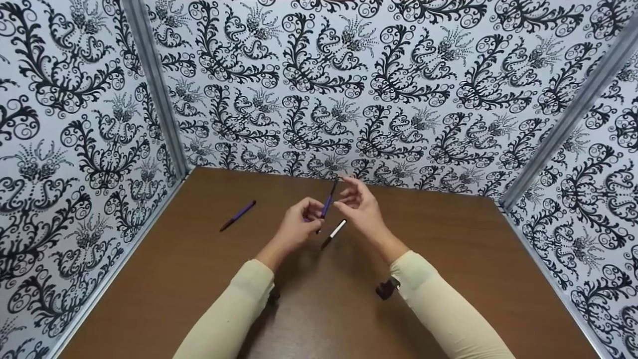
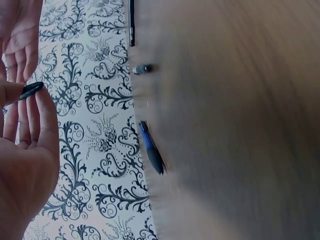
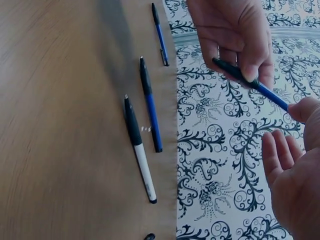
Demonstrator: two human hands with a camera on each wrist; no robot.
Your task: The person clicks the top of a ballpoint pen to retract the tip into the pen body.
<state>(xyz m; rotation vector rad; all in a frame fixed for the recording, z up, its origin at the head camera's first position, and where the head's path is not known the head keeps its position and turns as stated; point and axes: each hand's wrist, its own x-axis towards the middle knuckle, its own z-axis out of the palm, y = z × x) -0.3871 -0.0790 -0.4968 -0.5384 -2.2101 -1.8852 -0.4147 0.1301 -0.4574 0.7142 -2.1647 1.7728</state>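
Note:
My left hand pinches a blue pen between thumb and fingers, near its black grip part. The pen is held raised and slanted above the table. Close beside it is my right hand, thumb right at the blue barrel and the other fingers loosely extended. In the right wrist view that thumb overlaps the pen's far end. Under the hands a white pen with a black grip lies on the table. Next to it lies another blue pen, mostly hidden by my left hand in the head view.
A further blue pen lies on the brown table, to the left. Patterned walls enclose the table at the back and both sides, with grey metal strips at the corners. A small black end shows at the right wrist view's bottom.

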